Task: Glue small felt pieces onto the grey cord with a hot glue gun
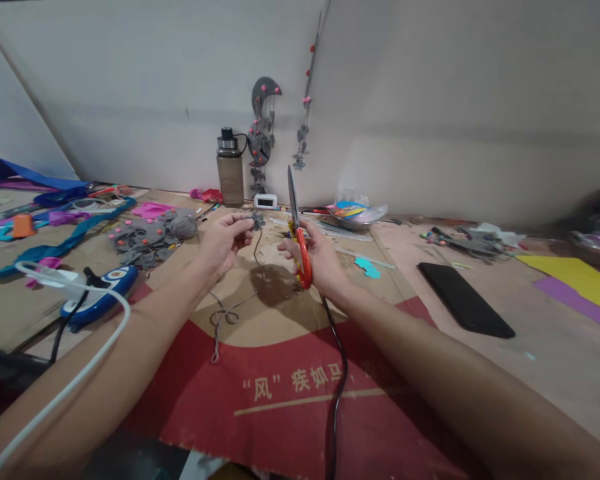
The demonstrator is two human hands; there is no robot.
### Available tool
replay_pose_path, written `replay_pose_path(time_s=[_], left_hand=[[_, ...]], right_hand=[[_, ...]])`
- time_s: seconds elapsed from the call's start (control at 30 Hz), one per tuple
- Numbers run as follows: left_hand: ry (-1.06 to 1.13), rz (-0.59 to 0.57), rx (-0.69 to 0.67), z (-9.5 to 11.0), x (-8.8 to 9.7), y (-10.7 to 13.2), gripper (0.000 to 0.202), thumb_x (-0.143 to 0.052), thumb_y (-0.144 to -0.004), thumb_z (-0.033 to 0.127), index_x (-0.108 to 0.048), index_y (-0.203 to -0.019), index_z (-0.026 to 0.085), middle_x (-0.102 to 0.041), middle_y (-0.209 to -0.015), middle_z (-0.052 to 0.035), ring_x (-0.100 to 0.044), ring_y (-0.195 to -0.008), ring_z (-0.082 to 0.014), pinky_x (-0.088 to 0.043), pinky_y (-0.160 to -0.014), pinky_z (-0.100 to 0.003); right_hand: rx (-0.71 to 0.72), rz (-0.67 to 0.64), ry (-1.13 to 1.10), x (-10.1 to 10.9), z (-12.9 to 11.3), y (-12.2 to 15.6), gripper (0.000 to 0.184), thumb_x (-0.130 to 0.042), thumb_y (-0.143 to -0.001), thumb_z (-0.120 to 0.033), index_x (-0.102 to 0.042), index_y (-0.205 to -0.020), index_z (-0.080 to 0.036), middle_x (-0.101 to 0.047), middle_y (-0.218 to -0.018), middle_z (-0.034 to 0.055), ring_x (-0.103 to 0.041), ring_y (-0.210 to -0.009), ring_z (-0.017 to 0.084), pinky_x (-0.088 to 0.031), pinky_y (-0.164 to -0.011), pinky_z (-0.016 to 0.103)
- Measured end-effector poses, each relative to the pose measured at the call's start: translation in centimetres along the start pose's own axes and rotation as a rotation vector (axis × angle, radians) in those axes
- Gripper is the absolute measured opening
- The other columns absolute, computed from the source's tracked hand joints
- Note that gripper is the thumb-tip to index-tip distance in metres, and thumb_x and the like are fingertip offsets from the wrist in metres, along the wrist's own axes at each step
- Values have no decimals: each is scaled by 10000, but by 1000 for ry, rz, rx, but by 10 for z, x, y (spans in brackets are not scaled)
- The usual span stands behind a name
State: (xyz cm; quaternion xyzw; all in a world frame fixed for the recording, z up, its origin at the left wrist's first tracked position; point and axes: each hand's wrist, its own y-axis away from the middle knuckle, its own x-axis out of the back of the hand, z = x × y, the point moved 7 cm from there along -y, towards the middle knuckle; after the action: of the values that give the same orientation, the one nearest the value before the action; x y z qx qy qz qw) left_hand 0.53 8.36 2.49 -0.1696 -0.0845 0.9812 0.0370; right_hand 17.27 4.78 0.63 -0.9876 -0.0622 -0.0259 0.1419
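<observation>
Between the thumb and fingers of my left hand is a small grey cut-out piece. Grey yarn hangs down from it and lies in loops on the cardboard. My right hand grips a pair of scissors by the red handle, blades pointing up. Something yellow shows by the scissors' handle, partly hidden by my fingers. The two hands are apart, both above the red and tan cardboard.
At left lie a ball of grey yarn, felt strips and a blue device with cables. A bottle and small clock stand by the wall, near hanging grey decorations. A black phone lies right.
</observation>
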Motion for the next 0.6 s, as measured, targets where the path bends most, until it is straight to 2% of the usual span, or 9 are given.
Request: replay_pose_path(time_s=[0.13,0.27,0.43,0.6], left_hand=[[-38,-106,20,-7,-18,11,214,-741,-612,209,-602,-756,133,-559,-616,23,-503,-512,-54,-400,-504,-184],[-135,-159,9,-9,-29,18,204,-737,-619,219,-603,-747,134,-558,-616,21,-500,-516,-59,-387,-507,-189],[-181,-131,11,-11,-29,18,197,-731,-605,203,-592,-725,134,-552,-607,25,-482,-500,-55,-371,-498,-186],[-153,-16,-26,-8,-13,9,186,-716,-580,186,-573,-686,132,-527,-568,33,-462,-476,-56,-373,-482,-190]], right_hand=[[12,12,-67,-5,-3,1,583,-664,-706,-421,-417,-1209,-259,-573,-748,-36,-476,-532,77,-404,-432,176],[7,29,-198,-10,-2,3,578,-693,-687,-394,-411,-1175,-265,-549,-757,-56,-439,-470,45,-402,-433,182],[-40,61,-214,-9,2,6,553,-709,-672,-370,-415,-1127,-261,-495,-708,-74,-393,-404,34,-379,-367,184],[-71,28,-172,-12,6,7,595,-717,-658,-355,-401,-1153,-258,-535,-730,-60,-414,-390,41,-380,-352,192]])
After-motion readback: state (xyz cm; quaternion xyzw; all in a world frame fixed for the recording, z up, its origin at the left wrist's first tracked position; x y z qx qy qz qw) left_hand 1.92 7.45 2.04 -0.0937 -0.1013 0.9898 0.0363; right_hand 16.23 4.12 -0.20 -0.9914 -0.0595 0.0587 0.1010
